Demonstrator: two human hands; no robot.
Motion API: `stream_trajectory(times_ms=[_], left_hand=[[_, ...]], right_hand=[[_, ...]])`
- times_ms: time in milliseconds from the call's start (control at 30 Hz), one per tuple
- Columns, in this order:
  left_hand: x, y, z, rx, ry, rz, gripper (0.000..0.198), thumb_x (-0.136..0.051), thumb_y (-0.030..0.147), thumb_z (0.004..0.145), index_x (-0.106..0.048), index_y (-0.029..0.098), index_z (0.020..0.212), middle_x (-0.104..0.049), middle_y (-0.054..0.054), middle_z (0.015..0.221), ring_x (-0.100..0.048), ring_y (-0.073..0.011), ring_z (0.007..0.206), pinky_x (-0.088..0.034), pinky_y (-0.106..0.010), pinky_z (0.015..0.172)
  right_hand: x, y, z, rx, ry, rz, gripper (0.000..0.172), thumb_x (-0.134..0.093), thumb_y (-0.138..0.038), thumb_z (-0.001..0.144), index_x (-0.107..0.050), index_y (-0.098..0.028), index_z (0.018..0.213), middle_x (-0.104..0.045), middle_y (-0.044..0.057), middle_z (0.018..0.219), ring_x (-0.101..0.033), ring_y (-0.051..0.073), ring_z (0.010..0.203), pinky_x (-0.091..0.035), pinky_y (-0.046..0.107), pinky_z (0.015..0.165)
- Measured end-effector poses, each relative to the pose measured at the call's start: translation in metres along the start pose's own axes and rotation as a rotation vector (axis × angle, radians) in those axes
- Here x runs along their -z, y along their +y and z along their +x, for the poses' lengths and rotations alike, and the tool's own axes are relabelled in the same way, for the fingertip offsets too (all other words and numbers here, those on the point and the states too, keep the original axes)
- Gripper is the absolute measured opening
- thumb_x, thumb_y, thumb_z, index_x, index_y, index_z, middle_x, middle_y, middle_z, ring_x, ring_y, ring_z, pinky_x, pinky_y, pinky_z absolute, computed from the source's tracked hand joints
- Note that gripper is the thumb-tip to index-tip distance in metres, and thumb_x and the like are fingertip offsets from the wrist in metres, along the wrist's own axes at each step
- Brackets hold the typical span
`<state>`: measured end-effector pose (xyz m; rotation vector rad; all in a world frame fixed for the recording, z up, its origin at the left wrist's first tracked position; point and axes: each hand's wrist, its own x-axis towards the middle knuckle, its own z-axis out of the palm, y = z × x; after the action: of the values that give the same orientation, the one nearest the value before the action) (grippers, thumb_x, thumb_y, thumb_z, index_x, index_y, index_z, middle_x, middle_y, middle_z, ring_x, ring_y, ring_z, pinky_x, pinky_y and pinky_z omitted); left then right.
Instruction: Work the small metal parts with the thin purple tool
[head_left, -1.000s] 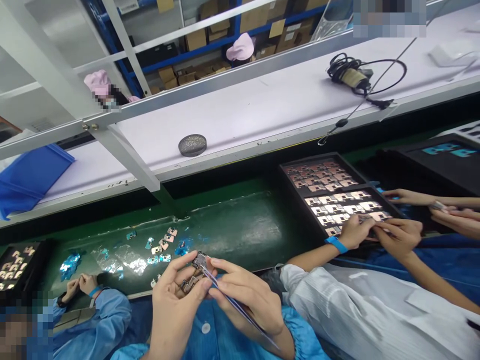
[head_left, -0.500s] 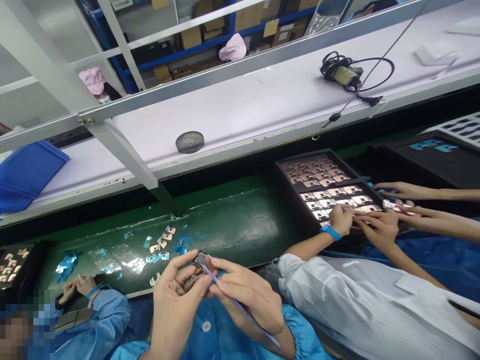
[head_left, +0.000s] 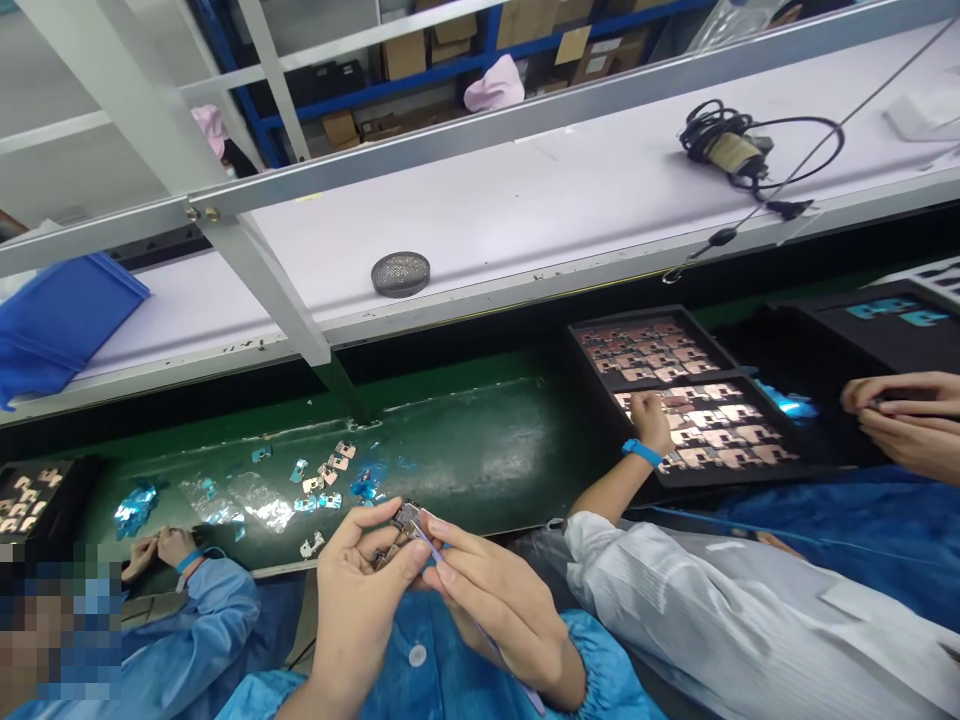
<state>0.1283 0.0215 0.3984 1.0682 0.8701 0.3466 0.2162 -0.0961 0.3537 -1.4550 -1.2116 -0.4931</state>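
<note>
My left hand (head_left: pixel 356 590) is closed around several small metal parts (head_left: pixel 409 515), held up above the front edge of the green bench. They look like little plates or frames; the fingers partly cover them. In my right hand (head_left: pixel 502 610) is a pair of slim purple tweezers (head_left: pixel 534 697), pinched between thumb and fingers. The tip points at the upper part, close to my left fingertips; I cannot tell whether it touches. On the bench beyond my left hand lie loose small metal plates (head_left: pixel 328 477), some with blue film.
Crumpled blue film (head_left: pixel 136 508) and clear plastic (head_left: pixel 262 502) lie at left, near a co-worker's hands (head_left: pixel 161 550). At right, a co-worker's hand (head_left: pixel 651 422) is over a black tray (head_left: pixel 574 345) of plates. A round dish (head_left: pixel 401 274) and coiled cable (head_left: pixel 724 150) sit on the shelf.
The view has shifted slightly. At right, the white-sleeved co-worker's hand has moved left over the tray, and another person's hands have drawn away to the right. My hands keep their grip.
</note>
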Motion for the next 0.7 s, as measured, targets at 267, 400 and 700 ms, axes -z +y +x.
stream_trajectory(times_ms=[267,400,700], left_hand=[[0.008,-0.001,0.003,0.023,0.014,-0.027,0.047,-0.092,0.027,0.068,-0.062,0.016,0.103,-0.077,-0.002,0.075,-0.074,-0.0153,0.067,-0.059,-0.019,0.057],[0.014,-0.002,0.008,0.008,0.026,-0.025,0.046,-0.091,0.027,0.068,-0.062,0.016,0.102,-0.076,-0.001,0.074,-0.072,-0.0133,0.064,-0.058,-0.018,0.056],[0.027,-0.003,0.021,-0.031,0.008,-0.014,0.045,-0.089,0.026,0.072,-0.054,0.017,0.099,-0.077,-0.004,0.089,-0.069,-0.0106,0.057,-0.056,-0.020,0.053]], right_hand=[[-0.011,0.000,-0.009,0.044,-0.046,-0.012,0.035,-0.067,0.001,0.088,-0.064,-0.005,0.123,-0.077,0.015,0.103,-0.068,0.033,0.121,-0.068,0.042,0.090],[-0.025,0.004,-0.013,0.052,-0.021,-0.034,0.032,-0.063,0.000,0.091,-0.064,-0.006,0.123,-0.076,0.013,0.099,-0.069,0.033,0.120,-0.070,0.041,0.086],[-0.045,0.011,-0.015,0.089,0.005,-0.044,0.032,-0.064,0.005,0.088,-0.063,-0.004,0.119,-0.073,0.012,0.097,-0.069,0.033,0.120,-0.069,0.042,0.087]])
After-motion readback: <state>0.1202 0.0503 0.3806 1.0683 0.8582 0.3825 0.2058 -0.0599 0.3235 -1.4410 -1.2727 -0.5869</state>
